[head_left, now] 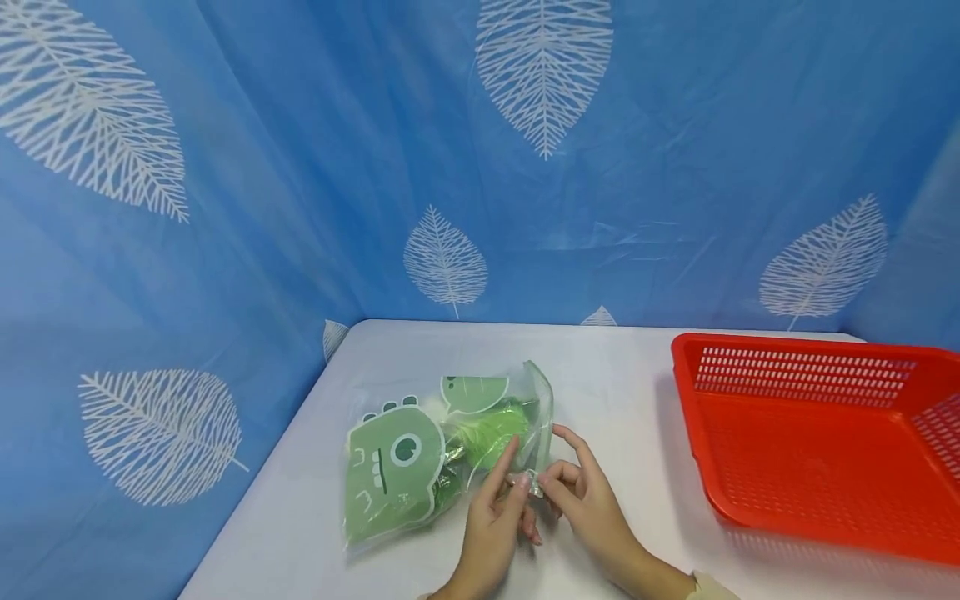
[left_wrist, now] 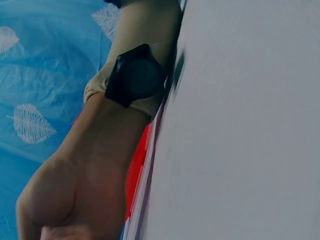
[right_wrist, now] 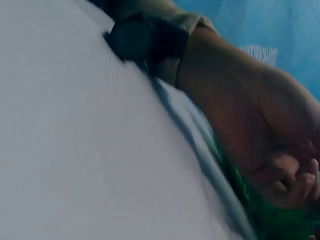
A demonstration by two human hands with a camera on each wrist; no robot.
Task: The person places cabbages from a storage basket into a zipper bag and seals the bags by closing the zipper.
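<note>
**Both hands at the corner of the dinosaur bag**

A clear plastic bag printed with a green cartoon dinosaur lies on the white surface, well to the left of the red basket. Something green and rounded sits inside it, near the bag's right end. That right edge stands up a little and looks open or loosely folded; I cannot tell whether it has a seal.

The left hand and right hand meet just beside the bag's near right corner. The fingers of the left hand are stretched along the plastic, their tips touching the bag's side. The right hand's thumb and forefinger are pressed together on a small crinkled bit of clear plastic at that corner, with the other fingers loosely curled behind.

As a judgement: the work at the bag's edge looks under way and not finished, since the contents are inside, the bag rests on the surface, and the basket right of it holds nothing visible.

No brand, label or readable writing shows; the print is only the dinosaur face and a speech-bubble shape. The wrist views are blurred and add only forearms and sleeve cuffs.
</note>
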